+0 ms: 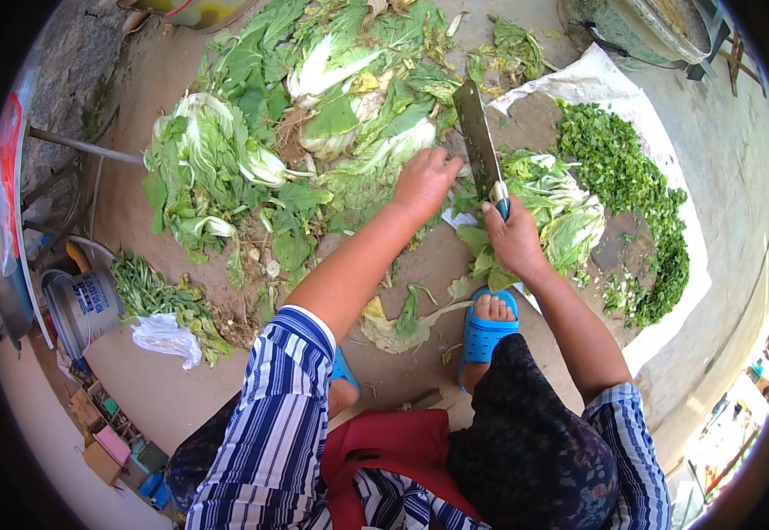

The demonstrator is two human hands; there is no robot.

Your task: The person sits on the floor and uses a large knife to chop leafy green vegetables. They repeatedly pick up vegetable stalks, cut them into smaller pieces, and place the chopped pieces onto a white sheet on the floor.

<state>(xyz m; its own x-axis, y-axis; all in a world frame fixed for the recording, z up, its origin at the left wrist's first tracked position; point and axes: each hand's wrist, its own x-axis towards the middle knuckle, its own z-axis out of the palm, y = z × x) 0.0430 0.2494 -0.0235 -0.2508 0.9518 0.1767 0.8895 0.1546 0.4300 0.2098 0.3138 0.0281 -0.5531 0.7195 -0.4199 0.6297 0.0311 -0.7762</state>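
My right hand (515, 235) is closed round the dark handle of a cleaver (476, 131), whose broad blade points up and away from me. Just left of the blade is my left hand (427, 184), fingers curled in, above the edge of the leaf pile; what they hold, if anything, is hidden. Beside my right hand, a leafy cabbage (570, 205) with pale stalks lies on its side. Chopped greens (658, 203) form a thick curved band to its right. Several whole cabbages and loose leaves (340, 97) are heaped on the ground to the far left.
A white sheet (689, 256) lies under the chopped greens. At the left are a grey bucket (84, 305), a bunch of greens (159, 296) and a white plastic bag (166, 338). A large tub (632, 40) stands at the far right. My blue sandal (489, 329) is near the cabbage.
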